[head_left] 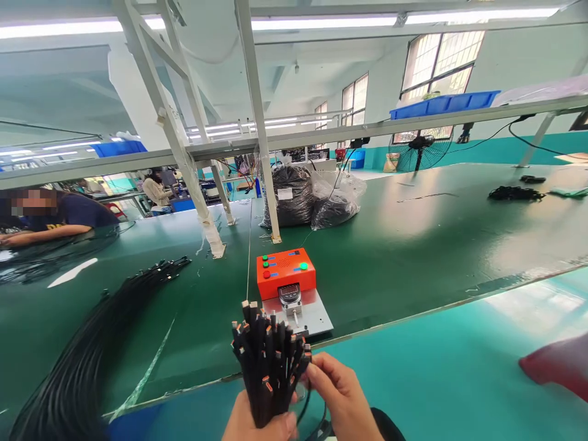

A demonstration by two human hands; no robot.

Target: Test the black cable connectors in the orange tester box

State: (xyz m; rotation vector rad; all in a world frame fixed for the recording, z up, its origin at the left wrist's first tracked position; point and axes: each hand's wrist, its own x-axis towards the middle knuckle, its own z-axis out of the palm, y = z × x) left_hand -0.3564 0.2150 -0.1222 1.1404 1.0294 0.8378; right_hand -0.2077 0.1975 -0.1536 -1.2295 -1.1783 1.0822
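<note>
Low in the middle of the head view, my left hand (pixel 248 421) is wrapped round a bundle of black USB cables (pixel 264 367). Their plug ends point up, with metal tips and orange insides. My right hand (pixel 343 395) pinches a single black cable near its plug at the right side of the bundle; a loop of cable hangs below the fingers. Just beyond the bundle stands an orange box (pixel 275 285) with green and red buttons. In front of it, a small digital gauge (pixel 290 294) is mounted on a metal plate (pixel 319 315), partly hidden by the cables.
A long bunch of black cables (pixel 87 343) lies on the green table (pixel 390 263) at left. Bagged black goods (pixel 291 196) stand behind white shelf posts (pixel 260 122). A co-worker (pixel 78 214) leans over the table at far left. Black coils (pixel 515 193) lie at far right.
</note>
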